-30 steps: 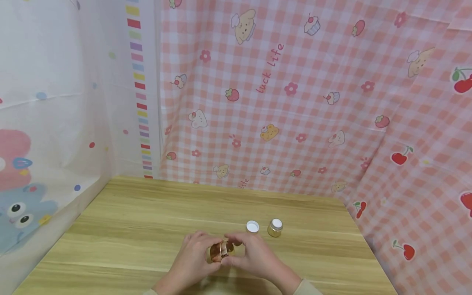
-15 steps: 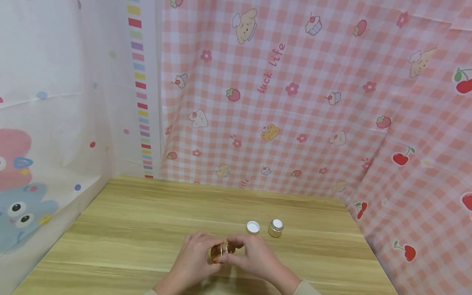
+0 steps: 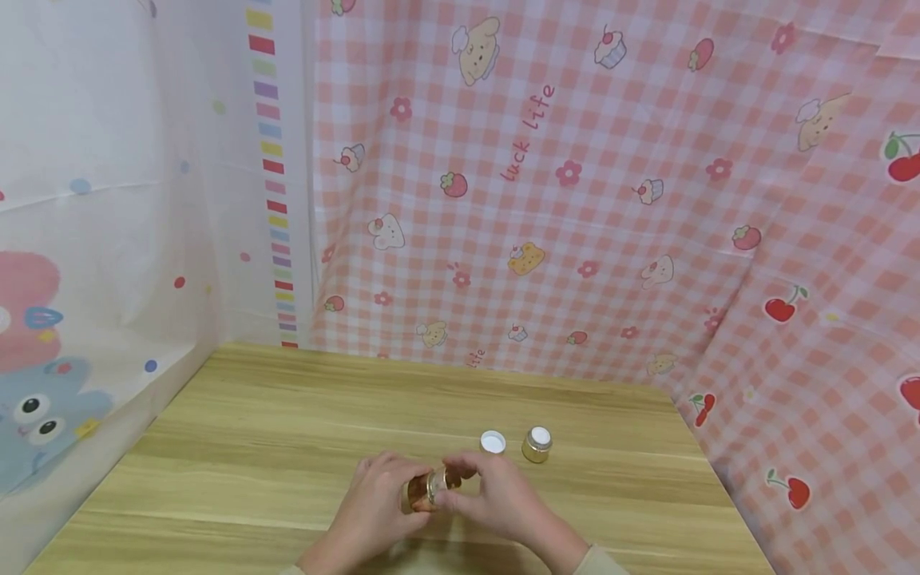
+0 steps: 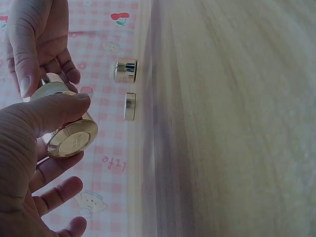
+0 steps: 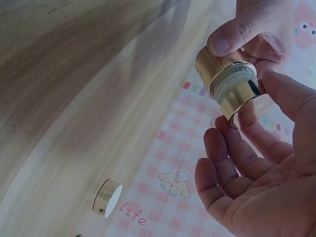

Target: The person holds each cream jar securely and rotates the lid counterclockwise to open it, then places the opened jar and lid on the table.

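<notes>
Close to the front of the table, my left hand [image 3: 377, 499] grips a small shiny gold jar [image 3: 419, 493] tilted on its side, base toward the left wrist camera. Its thumb lies along the jar's wall [image 4: 81, 126]. Facing it, my right hand [image 3: 496, 495] pinches a gold lid [image 5: 242, 96] between thumb and fingers at the jar's mouth. A clear threaded neck [image 5: 232, 81] shows between jar and lid in the right wrist view. Whether the lid still sits on the threads, I cannot tell. The other right fingers are spread and loosely bent.
Beyond the hands, a gold cap [image 3: 492, 442] lies with its white inside up. To its right stands a second gold jar [image 3: 537, 445] with a white top. The wood-grain table [image 3: 302, 423] ends at a pink checked cloth [image 3: 546, 303] behind.
The right thumb has shifted forward from the jar's rim onto the lid, and more clear neck shows between lid and jar. The left hand, the cap and the second jar stay put.
</notes>
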A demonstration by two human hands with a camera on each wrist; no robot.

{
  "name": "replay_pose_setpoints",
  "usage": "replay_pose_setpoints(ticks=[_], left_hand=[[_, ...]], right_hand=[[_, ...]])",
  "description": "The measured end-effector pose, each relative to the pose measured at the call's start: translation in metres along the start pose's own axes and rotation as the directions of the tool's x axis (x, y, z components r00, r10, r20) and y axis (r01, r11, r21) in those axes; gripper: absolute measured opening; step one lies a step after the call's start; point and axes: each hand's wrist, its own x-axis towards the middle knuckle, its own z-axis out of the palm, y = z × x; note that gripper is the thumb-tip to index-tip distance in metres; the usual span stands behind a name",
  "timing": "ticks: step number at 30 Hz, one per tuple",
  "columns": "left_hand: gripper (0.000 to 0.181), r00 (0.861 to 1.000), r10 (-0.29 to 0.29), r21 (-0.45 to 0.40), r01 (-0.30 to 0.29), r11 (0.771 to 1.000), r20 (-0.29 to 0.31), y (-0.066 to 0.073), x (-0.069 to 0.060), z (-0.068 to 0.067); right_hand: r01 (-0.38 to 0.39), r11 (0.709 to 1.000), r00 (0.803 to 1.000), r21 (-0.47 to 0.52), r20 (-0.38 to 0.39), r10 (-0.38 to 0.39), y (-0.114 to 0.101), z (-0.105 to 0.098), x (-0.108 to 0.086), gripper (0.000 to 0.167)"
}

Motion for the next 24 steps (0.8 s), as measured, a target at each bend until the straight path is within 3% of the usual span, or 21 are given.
replay_pose_setpoints(ticks=[15,24], left_hand=[[0.048,0.996,-0.067,-0.066,0.063,0.996,-0.054,-0.0031,0.0003,0.0006],[0.05,0.986,-0.148,-0.141,0.136,0.981,-0.081,-0.0036,0.0007,0.0006]], right_hand=[[0.021,0.986,0.994,0.168,-0.114,-0.002,0.0017,-0.0023,0.0001,0.035],[0.022,0.98,0.989,0.2,-0.147,0.007,0.0024,-0.0038,0.0008,0.04]])
